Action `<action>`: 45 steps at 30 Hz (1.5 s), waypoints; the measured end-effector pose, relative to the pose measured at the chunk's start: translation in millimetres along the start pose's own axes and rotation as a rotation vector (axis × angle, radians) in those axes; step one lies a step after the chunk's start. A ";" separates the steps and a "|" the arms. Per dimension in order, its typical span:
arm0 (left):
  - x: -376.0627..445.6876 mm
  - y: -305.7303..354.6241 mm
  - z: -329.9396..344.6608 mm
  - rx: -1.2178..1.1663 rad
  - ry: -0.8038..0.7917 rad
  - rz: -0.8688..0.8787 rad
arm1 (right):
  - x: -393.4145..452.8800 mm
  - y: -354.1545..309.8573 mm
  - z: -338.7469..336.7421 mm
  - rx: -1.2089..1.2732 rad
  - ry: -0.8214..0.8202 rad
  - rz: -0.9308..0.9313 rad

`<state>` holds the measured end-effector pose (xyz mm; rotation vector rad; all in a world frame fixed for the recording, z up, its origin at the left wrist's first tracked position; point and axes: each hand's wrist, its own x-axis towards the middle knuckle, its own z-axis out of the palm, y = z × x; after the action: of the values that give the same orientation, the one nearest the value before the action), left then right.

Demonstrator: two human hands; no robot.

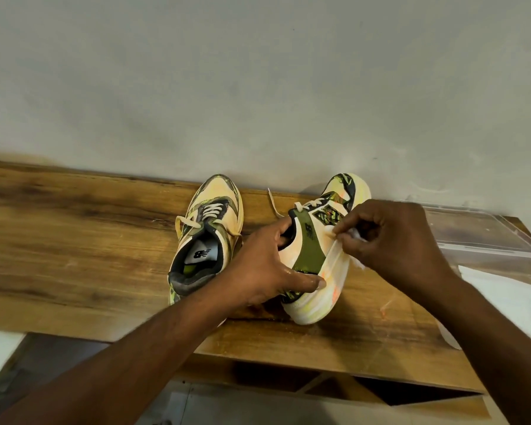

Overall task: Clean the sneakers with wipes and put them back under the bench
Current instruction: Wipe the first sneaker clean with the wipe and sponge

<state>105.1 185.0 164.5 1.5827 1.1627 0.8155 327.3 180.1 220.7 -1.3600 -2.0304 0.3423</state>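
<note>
Both sneakers are on the wooden bench, near the wall. Right sneaker is tipped on its side and gripped by the left hand: fingers hooked into the collar, thumb pressed along the heel side. A white wipe is pinched by the right hand against that sneaker's side. Left sneaker is upright just beside the left hand, untouched.

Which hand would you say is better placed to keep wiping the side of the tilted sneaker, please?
The right hand: it already pinches the white wipe against the side of the tilted yellow-and-olive sneaker. The left hand is busy steadying that shoe, fingers inside its collar and thumb on its side.
</note>
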 end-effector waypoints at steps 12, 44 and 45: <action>-0.6 -0.2 2.8 0.008 0.020 0.000 | 2.1 2.8 3.0 -0.059 0.007 -0.087; -4.7 7.4 7.9 0.113 0.007 0.063 | 0.4 -24.1 -1.5 0.074 -0.262 0.037; -4.1 7.6 8.6 0.114 0.011 0.055 | 0.8 -20.5 -2.1 0.030 -0.193 0.037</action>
<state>113.9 177.9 169.2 1.7125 1.1959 0.8069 313.7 171.9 233.8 -1.3933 -2.1480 0.5370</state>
